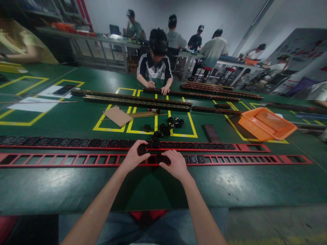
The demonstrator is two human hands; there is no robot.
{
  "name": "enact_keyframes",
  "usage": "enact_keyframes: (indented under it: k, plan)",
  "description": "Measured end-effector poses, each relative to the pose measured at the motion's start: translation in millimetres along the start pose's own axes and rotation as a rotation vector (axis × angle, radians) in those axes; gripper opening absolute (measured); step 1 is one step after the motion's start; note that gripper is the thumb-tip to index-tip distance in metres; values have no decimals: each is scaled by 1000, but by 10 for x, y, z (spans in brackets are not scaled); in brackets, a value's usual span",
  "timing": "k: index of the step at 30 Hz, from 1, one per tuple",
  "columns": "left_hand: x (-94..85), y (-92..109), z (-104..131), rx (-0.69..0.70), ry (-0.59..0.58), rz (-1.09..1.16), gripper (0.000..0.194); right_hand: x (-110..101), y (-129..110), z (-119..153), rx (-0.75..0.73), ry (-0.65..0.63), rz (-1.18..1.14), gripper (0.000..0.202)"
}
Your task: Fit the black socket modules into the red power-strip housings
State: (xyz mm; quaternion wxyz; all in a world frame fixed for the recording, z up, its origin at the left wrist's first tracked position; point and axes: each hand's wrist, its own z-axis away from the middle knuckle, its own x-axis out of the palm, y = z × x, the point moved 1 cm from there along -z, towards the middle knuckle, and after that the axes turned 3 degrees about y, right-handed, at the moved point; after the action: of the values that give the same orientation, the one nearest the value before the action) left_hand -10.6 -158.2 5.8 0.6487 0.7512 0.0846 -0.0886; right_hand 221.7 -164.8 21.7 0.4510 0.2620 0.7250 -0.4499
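Two long red rails lie across the green table. The near rail (230,159) has open slots, with a few black sockets (197,159) seated right of centre. Black sockets fill most of the far rail (245,147). My left hand (134,156) is over the rails, thumb and fingers curved apart around a dark area; a black piece may be between them. Fingers bent, my right hand (175,163) rests at the near rail on a black socket beside the seated ones. Loose black parts (165,129) lie in a pile beyond the far rail.
Beyond the pile are a cardboard piece (117,116), dark long rails (138,102) and a dark pouch-like item (211,133). An orange bin (268,124) sits at right. Across the table a person (155,64) works; others are farther back and at left.
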Motion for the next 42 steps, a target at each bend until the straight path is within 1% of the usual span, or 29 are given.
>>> enact_keyframes:
  k: [6, 12, 18, 24, 32, 38, 42]
  plan:
    - [25, 32, 8, -25, -48, 92, 40, 7, 2, -3, 11, -9, 6, 32]
    - [35, 84, 25, -52, -102, 33, 40, -7, -7, -2, 15, -17, 14, 32]
    - [41, 69, 19, -35, -98, -21, 40, -21, -13, 1, 15, -19, -12, 30]
    - [57, 67, 26, 17, -73, -110, 42, 0, -4, 3, 8, -12, -3, 31]
    - [28, 70, 29, 96, -148, -89, 46, -1, -3, 8, 19, -6, -2, 32]
    - [70, 79, 17, 91, -171, -125, 54, -6, -4, 9, 14, -10, 8, 33]
    - [78, 80, 22, 73, -166, -92, 56, 6, 1, 4, 12, -9, 12, 32]
